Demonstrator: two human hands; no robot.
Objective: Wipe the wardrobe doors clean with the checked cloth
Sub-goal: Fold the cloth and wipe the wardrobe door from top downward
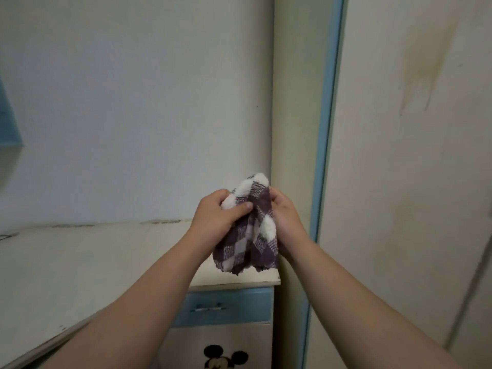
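A purple-and-white checked cloth (253, 230) hangs bunched between both hands at the centre of the view. My left hand (215, 217) grips its upper left part, thumb pressed over the fabric. My right hand (286, 222) holds its right side from behind. The cream wardrobe door (404, 155) fills the right side, with a yellowish stain on its upper part. A blue edge strip (326, 129) runs down its left side. The cloth is apart from the door, held just to the left of the blue strip.
A cream desk top (80, 262) spreads across the lower left, against a pale wall (133, 102). Under its right end is a blue drawer (229, 307) with a handle, above a panel with a cartoon mouse picture (225, 359). A blue shelf edge (8, 123) shows at far left.
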